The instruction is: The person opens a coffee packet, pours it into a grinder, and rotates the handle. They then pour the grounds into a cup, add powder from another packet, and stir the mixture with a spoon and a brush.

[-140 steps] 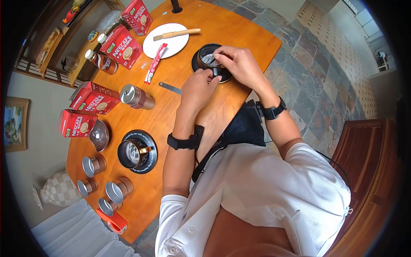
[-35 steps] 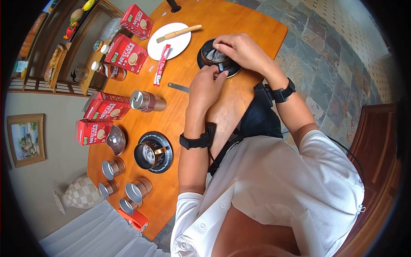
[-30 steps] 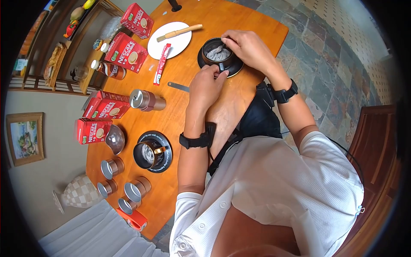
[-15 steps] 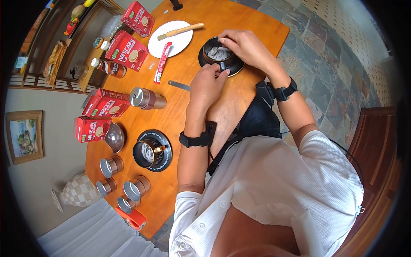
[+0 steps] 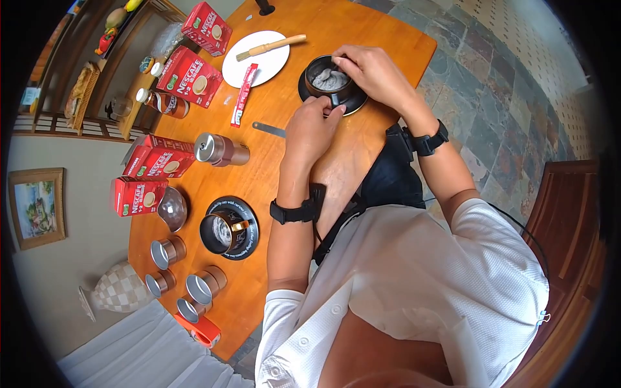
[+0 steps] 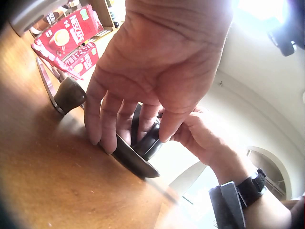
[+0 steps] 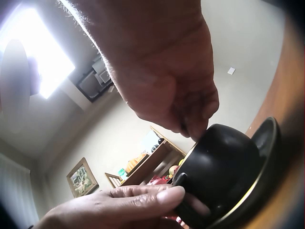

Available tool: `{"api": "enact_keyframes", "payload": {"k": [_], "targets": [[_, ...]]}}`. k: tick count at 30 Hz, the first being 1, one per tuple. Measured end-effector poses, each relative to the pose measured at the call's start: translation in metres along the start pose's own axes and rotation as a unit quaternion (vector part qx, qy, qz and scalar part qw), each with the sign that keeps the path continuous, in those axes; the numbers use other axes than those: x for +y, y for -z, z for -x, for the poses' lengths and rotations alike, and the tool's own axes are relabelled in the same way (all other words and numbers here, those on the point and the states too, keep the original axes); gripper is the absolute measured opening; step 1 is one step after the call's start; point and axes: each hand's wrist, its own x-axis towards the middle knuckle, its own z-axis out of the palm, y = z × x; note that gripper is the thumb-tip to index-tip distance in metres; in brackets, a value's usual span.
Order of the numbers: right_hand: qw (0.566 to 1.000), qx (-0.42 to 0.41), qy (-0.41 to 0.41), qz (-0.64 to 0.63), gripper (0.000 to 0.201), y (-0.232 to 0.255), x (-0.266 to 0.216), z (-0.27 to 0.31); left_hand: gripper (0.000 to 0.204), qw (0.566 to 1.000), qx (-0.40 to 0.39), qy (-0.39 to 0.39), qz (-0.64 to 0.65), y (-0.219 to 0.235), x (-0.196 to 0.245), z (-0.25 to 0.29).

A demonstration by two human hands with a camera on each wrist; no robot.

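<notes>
In the head view a black cup (image 5: pixel 317 68) stands upright on its black saucer (image 5: pixel 358 103) near the table's right edge. My left hand (image 5: pixel 315 126) pinches the cup's handle between thumb and fingers; some of its fingertips reach down to the saucer in the left wrist view. My right hand (image 5: pixel 372 72) is over the far rim, its fingers pinching a spoon whose handle they mostly hide. Inside the cup shows a grey-white patterned surface (image 5: pixel 331 80). The right wrist view has the right hand's fingertips right at the rim of the cup (image 7: pixel 219 167).
A second black cup (image 5: pixel 213 234) sits on a lettered saucer (image 5: pixel 251 244). Around are metal cups (image 5: pixel 207 284), a metal canister (image 5: pixel 223 150), red Nescafe boxes (image 5: pixel 193 76), a flat metal strip (image 5: pixel 268 129), a red sachet (image 5: pixel 244 97), and a white plate (image 5: pixel 275 64) bearing a brush (image 5: pixel 272 47).
My right hand has shifted slightly along the cup's rim, exposing more of the inside of the cup. The left hand keeps its hold on the handle. The head view has turned a little.
</notes>
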Motion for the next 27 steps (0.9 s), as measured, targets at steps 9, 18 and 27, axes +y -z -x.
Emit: {"api": "enact_keyframes", "payload": {"k": [9,18,27], "targets": [[0.996,-0.052,-0.048,-0.062,0.025,0.003,-0.008,0.006,0.029,1.0,0.002,0.002,-0.002,0.0,0.001,0.001],[0.997,0.014,-0.02,0.075,0.023,0.011,-0.005,0.001,0.029,1.0,-0.007,0.014,0.002,0.001,0.0,0.001],[0.995,-0.09,-0.007,0.033,0.024,0.007,-0.019,-0.012,0.031,1.0,0.005,0.003,0.001,-0.001,-0.003,0.0]]}}
